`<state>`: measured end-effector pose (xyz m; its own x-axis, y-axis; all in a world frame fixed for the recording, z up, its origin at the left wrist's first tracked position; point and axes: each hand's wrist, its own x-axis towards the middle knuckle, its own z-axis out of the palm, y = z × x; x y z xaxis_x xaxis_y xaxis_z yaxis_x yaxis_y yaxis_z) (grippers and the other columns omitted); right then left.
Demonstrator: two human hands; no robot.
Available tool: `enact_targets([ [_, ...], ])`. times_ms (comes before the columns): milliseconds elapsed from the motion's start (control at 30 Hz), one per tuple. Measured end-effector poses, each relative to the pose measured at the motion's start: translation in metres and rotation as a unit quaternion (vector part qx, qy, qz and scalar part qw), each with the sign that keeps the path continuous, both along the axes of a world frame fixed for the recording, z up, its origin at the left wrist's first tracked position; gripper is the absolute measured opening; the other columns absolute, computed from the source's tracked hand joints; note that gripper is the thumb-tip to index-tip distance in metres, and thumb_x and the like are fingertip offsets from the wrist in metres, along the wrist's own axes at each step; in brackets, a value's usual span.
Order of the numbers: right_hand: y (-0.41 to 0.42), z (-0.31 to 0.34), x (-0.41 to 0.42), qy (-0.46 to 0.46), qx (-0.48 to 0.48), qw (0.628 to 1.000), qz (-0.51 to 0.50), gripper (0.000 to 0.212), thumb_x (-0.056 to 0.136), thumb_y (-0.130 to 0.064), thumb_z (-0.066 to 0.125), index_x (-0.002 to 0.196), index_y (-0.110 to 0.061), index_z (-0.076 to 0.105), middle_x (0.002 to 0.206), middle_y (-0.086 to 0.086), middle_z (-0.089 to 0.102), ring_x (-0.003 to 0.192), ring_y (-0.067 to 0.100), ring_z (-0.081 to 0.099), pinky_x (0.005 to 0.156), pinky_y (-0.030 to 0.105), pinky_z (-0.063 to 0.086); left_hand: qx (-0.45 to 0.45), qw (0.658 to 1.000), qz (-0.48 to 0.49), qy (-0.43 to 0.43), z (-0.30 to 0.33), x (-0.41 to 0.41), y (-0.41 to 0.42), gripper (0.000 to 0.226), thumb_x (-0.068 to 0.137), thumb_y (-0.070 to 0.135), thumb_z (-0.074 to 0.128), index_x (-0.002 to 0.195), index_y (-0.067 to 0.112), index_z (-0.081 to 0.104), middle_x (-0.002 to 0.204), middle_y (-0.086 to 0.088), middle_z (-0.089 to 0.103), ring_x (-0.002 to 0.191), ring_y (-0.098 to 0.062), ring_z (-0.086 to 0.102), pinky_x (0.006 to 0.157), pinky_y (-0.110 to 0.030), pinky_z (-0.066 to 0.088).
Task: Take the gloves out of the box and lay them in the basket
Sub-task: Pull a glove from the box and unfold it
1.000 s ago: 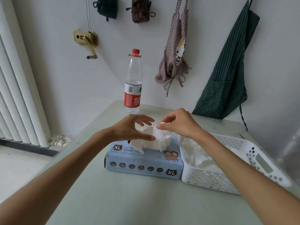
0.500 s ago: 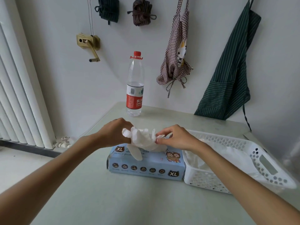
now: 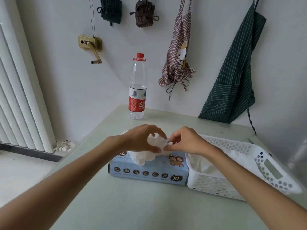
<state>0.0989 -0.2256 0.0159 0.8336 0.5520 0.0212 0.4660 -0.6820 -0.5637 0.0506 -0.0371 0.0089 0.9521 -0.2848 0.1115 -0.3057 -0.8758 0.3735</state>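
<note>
A light blue glove box (image 3: 149,171) marked XL lies on the pale green table. Above its top a crumpled white glove (image 3: 142,156) hangs down over the box front. My left hand (image 3: 141,138) grips the glove's upper part between thumb and curled fingers. My right hand (image 3: 184,141) pinches the glove's right edge with thumb and forefinger. A white perforated basket (image 3: 259,165) stands right beside the box, touching it, with white gloves (image 3: 204,165) lying inside. My right forearm crosses over the basket's near corner.
A water bottle (image 3: 137,90) with a red cap stands behind the box near the wall. Aprons (image 3: 232,77) and cloth bundles hang on the wall. A white radiator (image 3: 20,90) runs along the left. The table (image 3: 132,205) edge falls off at left.
Both hands stayed over the box working the glove; the left hand opened from a fist around the bunch into a thumb-and-finger hold, and the glove now hangs lower over the box front.
</note>
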Motion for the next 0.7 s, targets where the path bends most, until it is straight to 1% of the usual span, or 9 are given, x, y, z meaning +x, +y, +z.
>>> enact_targets([
  [100,-0.011,0.007,0.000,0.006,-0.003,1.000,0.026,0.015,0.067,-0.023,0.086,0.073,-0.020,0.073,0.074,-0.003,0.070,0.066,0.005,0.059,0.063,0.018,0.046,0.031,0.999,0.007,0.002,0.000,0.007,0.008,0.024,0.084,0.036,0.069,0.108,0.034,0.069,0.110,0.012,0.068,0.092,-0.004,0.061,0.075,-0.023,0.049],
  [200,-0.022,0.010,-0.001,-0.023,0.031,0.998,0.053,0.012,0.070,-0.017,0.084,0.073,-0.019,0.073,0.073,-0.003,0.072,0.065,0.001,0.062,0.063,0.014,0.046,0.042,0.999,0.017,-0.010,0.002,0.009,0.017,0.017,0.084,0.032,0.070,0.101,0.032,0.072,0.104,0.013,0.070,0.083,0.000,0.060,0.064,-0.012,0.041],
  [267,-0.025,0.008,-0.002,-0.046,0.034,0.996,0.061,0.014,0.072,-0.017,0.083,0.082,-0.021,0.074,0.072,-0.005,0.072,0.064,-0.003,0.062,0.065,0.014,0.046,0.055,0.998,0.020,-0.013,0.002,0.008,0.021,0.015,0.084,0.026,0.070,0.098,0.031,0.072,0.103,0.013,0.070,0.081,0.001,0.057,0.060,-0.009,0.036],
  [367,-0.029,0.011,-0.002,-0.069,0.080,0.994,0.027,0.024,0.073,-0.017,0.082,0.096,-0.023,0.076,0.072,-0.005,0.072,0.062,-0.006,0.060,0.067,0.012,0.047,0.072,0.997,0.031,-0.015,0.001,0.008,0.025,0.019,0.086,0.019,0.068,0.099,0.031,0.072,0.105,0.011,0.070,0.083,0.000,0.056,0.058,-0.010,0.035],
  [467,-0.031,0.017,-0.001,-0.053,0.127,0.990,0.014,0.011,0.075,-0.017,0.080,0.085,-0.021,0.077,0.070,-0.008,0.072,0.058,-0.007,0.058,0.060,0.009,0.044,0.081,0.996,0.036,-0.006,-0.001,0.007,0.027,0.024,0.088,0.016,0.065,0.105,0.030,0.071,0.108,0.010,0.069,0.088,-0.003,0.057,0.061,-0.012,0.037],
  [533,-0.033,0.020,-0.001,-0.048,0.153,0.987,0.004,0.006,0.075,-0.019,0.080,0.080,-0.019,0.077,0.069,-0.006,0.072,0.059,-0.005,0.059,0.059,0.009,0.044,0.052,0.998,0.037,0.006,0.003,0.008,0.027,0.026,0.090,0.013,0.060,0.107,0.030,0.071,0.112,0.009,0.068,0.095,-0.005,0.059,0.072,-0.017,0.042],
  [600,-0.030,0.018,-0.002,-0.029,0.137,0.990,0.006,0.005,0.077,-0.020,0.079,0.080,-0.020,0.075,0.075,-0.005,0.073,0.067,-0.002,0.064,0.062,0.009,0.045,0.024,0.997,0.047,0.052,0.009,0.008,0.021,0.025,0.096,0.022,0.049,0.104,0.029,0.072,0.117,0.006,0.066,0.099,-0.010,0.057,0.082,-0.024,0.040],
  [667,-0.024,0.013,-0.002,-0.006,0.132,0.991,0.009,0.004,0.082,-0.019,0.074,0.082,-0.020,0.071,0.077,-0.005,0.073,0.070,0.000,0.066,0.063,0.008,0.045,0.020,0.992,0.069,0.102,0.014,0.010,0.011,0.040,0.099,0.041,0.037,0.102,0.026,0.073,0.119,0.002,0.063,0.102,-0.019,0.057,0.084,-0.028,0.035],
  [700,-0.021,0.011,-0.002,0.005,0.135,0.991,0.010,0.004,0.084,-0.018,0.072,0.084,-0.019,0.069,0.077,-0.004,0.073,0.069,0.001,0.066,0.061,0.009,0.045,0.037,0.991,0.071,0.105,0.015,0.011,0.006,0.047,0.097,0.052,0.034,0.103,0.025,0.073,0.116,0.002,0.064,0.103,-0.021,0.057,0.084,-0.029,0.034],
])
